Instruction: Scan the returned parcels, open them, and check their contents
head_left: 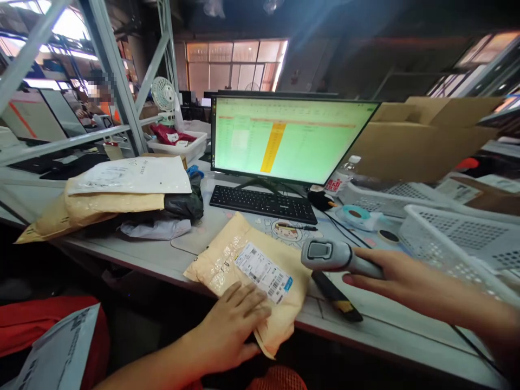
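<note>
A yellowish padded parcel (227, 249) lies at the table's front edge, its near corner jutting past that edge. Its white shipping label (264, 271) with barcodes faces up. My left hand (239, 317) has its fingers on top of the parcel's near side, and the thumb sits at the lower edge, its tip partly hidden. In my right hand (390, 276) is a grey barcode scanner (329, 255), held by its handle, just above and right of the parcel. Under the scanner, a black and yellow box cutter (337, 297) rests on the table.
A keyboard (264, 204) and a lit monitor (280, 141) stand behind the parcel. Several stacked parcels (125, 179) occupy the left side. White baskets (459, 238), blue tape (355, 212) and a cardboard box (422, 141) are on the right. Another person (103, 103) is far left.
</note>
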The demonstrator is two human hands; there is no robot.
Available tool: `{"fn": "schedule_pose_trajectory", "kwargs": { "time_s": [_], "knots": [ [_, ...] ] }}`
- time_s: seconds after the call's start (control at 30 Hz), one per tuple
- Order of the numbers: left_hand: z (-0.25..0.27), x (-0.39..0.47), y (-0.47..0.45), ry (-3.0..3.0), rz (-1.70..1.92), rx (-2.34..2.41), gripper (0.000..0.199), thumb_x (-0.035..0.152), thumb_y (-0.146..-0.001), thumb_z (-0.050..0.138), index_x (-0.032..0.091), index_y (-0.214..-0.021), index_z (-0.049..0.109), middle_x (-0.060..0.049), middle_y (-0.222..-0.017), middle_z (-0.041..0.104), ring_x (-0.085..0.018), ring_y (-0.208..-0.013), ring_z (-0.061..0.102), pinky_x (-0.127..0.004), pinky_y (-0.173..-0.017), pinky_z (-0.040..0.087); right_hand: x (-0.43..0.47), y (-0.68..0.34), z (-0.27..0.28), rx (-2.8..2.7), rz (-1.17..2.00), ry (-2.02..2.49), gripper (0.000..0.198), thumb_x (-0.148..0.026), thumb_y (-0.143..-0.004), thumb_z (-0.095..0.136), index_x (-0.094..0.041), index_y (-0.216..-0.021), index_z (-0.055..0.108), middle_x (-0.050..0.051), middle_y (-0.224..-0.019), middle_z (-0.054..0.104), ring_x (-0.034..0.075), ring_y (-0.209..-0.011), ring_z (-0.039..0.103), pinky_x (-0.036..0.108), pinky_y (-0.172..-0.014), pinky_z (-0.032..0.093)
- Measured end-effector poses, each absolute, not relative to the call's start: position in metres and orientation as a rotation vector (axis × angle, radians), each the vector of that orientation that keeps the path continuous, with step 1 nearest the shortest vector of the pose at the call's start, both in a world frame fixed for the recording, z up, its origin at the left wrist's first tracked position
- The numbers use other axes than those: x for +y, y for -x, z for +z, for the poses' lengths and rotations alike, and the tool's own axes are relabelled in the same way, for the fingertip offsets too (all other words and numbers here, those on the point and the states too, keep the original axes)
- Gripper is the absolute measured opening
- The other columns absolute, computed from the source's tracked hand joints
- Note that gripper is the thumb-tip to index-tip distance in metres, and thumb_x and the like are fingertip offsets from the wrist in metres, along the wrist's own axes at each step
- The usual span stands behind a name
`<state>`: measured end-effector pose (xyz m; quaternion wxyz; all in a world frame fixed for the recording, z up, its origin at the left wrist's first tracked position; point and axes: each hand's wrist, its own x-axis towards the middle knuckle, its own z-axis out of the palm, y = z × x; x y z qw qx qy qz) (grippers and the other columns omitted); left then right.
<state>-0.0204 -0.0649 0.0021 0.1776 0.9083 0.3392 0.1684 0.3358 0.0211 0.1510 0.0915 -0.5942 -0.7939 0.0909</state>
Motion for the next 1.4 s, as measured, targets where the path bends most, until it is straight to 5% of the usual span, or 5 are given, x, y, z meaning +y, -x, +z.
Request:
{"fn": "schedule_pose_trajectory", "kwargs": {
  "time_s": [0.3, 0.5, 0.73, 1.13, 1.4],
  "knots": [
    [-0.001, -0.041, 0.04, -2.561, 0.275, 1.32, 0.096, 0.029, -0.079, 0.082, 0.033, -0.161, 0.032, -0.004, -0.172, 0.016, -0.04, -0.158, 0.011, -0.068, -0.126, 0.017, 0.051, -0.402, -0.01, -1.838, -0.164, 2.308, 0.069, -0.047, -0.09, 0.04, 0.002, -0.137, 0.055, 0.029, -0.123, 0.067, 0.042, -0.11, 0.067, 0.052, -0.095, 0.054],
    [-0.03, -0.049, 0.036, -2.592, 0.431, 1.405, 0.103, 0.019, -0.077, 0.08, 0.035, -0.163, 0.025, -0.004, -0.173, 0.013, -0.037, -0.16, 0.009, -0.068, -0.126, 0.019, 0.078, -0.367, 0.033, -1.696, -0.474, 2.036, 0.061, -0.047, -0.099, 0.035, -0.005, -0.14, 0.053, 0.027, -0.129, 0.063, 0.038, -0.121, 0.06, 0.049, -0.104, 0.048],
    [-0.03, -0.05, 0.035, -2.618, 0.482, 1.417, 0.101, 0.018, -0.08, 0.077, 0.036, -0.163, 0.022, -0.003, -0.173, 0.014, -0.036, -0.16, 0.011, -0.067, -0.125, 0.02, 0.196, -0.309, 0.039, -2.153, 0.048, 2.066, 0.054, -0.022, -0.093, 0.054, -0.017, -0.147, 0.055, 0.013, -0.114, 0.073, 0.024, -0.106, 0.068, 0.034, -0.096, 0.051],
    [-0.034, -0.05, 0.032, -2.619, 0.5, 1.426, 0.102, 0.024, -0.079, 0.08, 0.036, -0.163, 0.023, -0.005, -0.172, 0.016, -0.037, -0.16, 0.01, -0.068, -0.124, 0.022, 0.239, -0.285, 0.036, -2.193, 0.113, 2.231, 0.043, -0.042, -0.099, 0.063, -0.017, -0.133, 0.062, 0.012, -0.132, 0.064, 0.025, -0.118, 0.063, 0.051, -0.104, 0.051],
    [-0.025, -0.032, 0.065, -2.574, 0.95, 1.255, 0.056, 0.016, -0.085, 0.059, 0.026, -0.14, 0.06, -0.008, -0.145, 0.063, -0.029, -0.136, 0.057, -0.051, -0.117, 0.043, 0.17, -0.287, 0.07, -2.216, 0.137, 1.926, 0.046, -0.022, -0.095, 0.049, -0.013, -0.138, 0.062, 0.011, -0.107, 0.074, 0.022, -0.097, 0.069, 0.034, -0.088, 0.052]
  ]
}}
